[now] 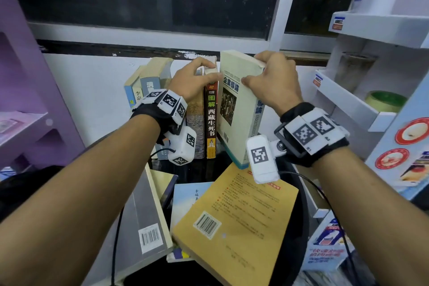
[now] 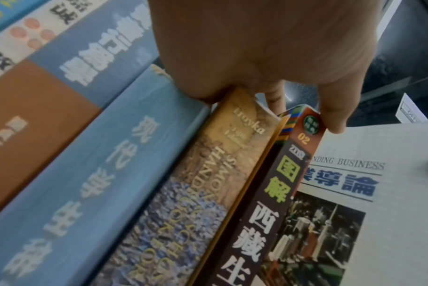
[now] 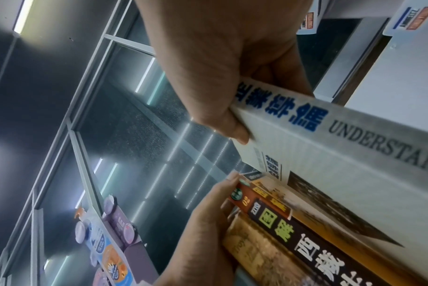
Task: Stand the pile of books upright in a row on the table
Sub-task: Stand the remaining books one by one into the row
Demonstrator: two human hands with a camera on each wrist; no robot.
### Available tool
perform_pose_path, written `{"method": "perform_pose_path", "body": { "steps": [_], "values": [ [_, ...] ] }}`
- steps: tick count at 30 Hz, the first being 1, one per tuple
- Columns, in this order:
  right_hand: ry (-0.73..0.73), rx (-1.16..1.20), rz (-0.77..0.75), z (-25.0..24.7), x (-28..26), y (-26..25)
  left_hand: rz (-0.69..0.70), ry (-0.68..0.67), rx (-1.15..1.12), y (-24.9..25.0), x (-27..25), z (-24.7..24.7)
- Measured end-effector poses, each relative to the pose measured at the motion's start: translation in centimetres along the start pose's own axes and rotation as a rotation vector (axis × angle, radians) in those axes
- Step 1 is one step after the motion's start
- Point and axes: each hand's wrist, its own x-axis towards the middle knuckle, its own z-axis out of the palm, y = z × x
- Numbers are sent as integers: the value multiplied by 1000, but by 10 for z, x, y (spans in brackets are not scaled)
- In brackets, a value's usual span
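Several books stand upright in a row (image 1: 148,81) against the back wall. My left hand (image 1: 204,69) curls over the tops of a golden-spined book (image 2: 222,174) and a dark-spined book (image 1: 210,118), thumb on the dark spine's top corner. Right of them my right hand (image 1: 255,69) grips the top of a cream business book (image 1: 236,104), thumb on its front cover. That book stands tilted, its lower corner near a yellow book (image 1: 234,223). The yellow book lies flat in the front pile with a grey book (image 1: 148,223) and a light blue one (image 1: 188,197).
The dark table (image 1: 204,172) is small and crowded. A white shelf unit (image 1: 348,104) holding a green tape roll (image 1: 385,100) stands close on the right. A purple shelf (image 1: 23,123) is on the left. A window sill runs behind the row.
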Motion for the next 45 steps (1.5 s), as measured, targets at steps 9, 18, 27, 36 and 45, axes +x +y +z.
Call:
{"method": "perform_pose_path", "body": {
  "steps": [9,18,27,36,45],
  "values": [
    [44,16,-9,39,11,9,38,-44,-82,-6,-2,-6],
    [33,41,-44,70,18,10,74,-22,-81,-13,2,-5],
    [-63,-22,-41,78,22,20,75,-32,-67,-14,3,-4],
    [-456,100,-50,59,15,35,81,-44,-114,-15,4,-4],
    [-508,156,-60,68,9,40,83,-51,-101,-17,5,-4]
  ]
}}
